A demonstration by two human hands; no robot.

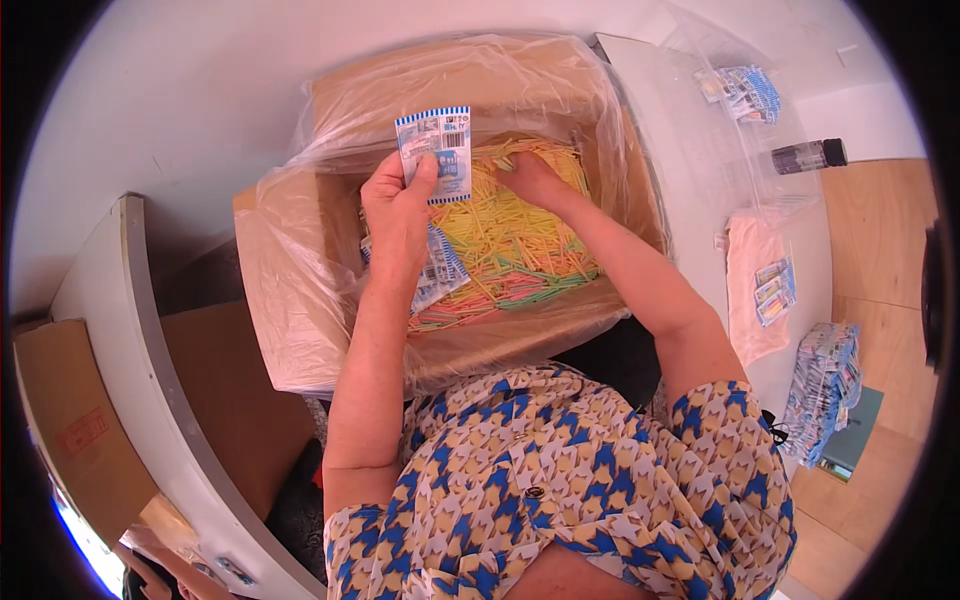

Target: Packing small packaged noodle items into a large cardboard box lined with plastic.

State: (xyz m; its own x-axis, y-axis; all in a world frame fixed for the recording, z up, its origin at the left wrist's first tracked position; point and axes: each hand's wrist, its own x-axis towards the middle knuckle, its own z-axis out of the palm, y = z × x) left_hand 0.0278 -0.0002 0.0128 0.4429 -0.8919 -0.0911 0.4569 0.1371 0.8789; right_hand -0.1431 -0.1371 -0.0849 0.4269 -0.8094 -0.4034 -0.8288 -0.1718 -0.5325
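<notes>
A pale wall [190, 130] stands behind a plastic-lined carton [285, 275] of thin coloured sticks [500, 235]. Above these, the left hand [397, 205] has its fingers clamped on a blue-striped packet [453, 165]; the right hand [537, 186] dips among them, grip unclear. Rightward stands a white desk [690, 235].

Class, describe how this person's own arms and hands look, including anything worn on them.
The left hand and right hand are ungloved, and both forearms are bare, with no watch or bracelet showing. The short fabric sleeves carry a jagged, houndstooth-like pattern in blue, tan and pale grey. The right fingertips are partly hidden.
</notes>
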